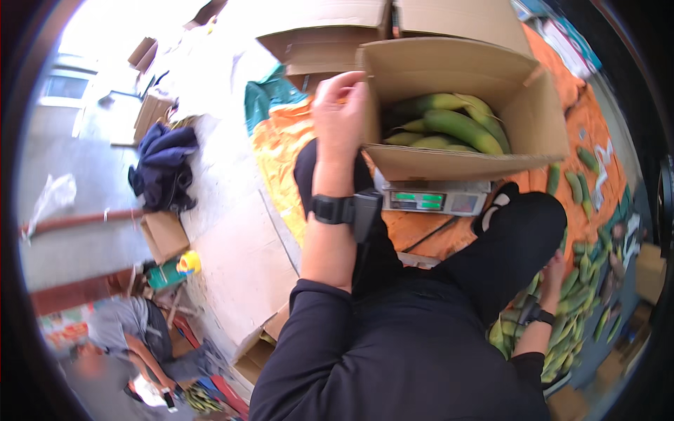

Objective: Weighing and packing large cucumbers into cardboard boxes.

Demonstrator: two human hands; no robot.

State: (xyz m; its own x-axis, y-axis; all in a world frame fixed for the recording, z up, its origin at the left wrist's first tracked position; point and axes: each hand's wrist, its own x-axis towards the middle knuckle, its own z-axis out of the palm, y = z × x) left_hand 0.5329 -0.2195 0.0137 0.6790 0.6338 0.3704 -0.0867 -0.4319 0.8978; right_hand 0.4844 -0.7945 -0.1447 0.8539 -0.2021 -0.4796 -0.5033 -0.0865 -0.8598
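Note:
An open cardboard box point(532, 126) stands on a digital weighing scale point(434, 200) between my knees, with several green radishes point(463, 129) lying in it. My left hand point(342, 102) is at the box's left rim, its fingers curled; whether they pinch the cardboard I cannot tell. Low on the right, my right hand point(553, 271) reaches down beside my knee, next to a large heap of green radishes point(571, 310). Its fingers are partly hidden, so what it touches is unclear. Both wrists wear black straps with small devices.
More cardboard boxes point(337, 31) stand beyond the open box. An orange tarpaulin point(279, 158) lies under the scale, with loose radishes point(574, 187) on its right part. Flat cardboard point(237, 263) covers floor at left, near dark clothing point(166, 163). Another person point(137, 337) sits at lower left.

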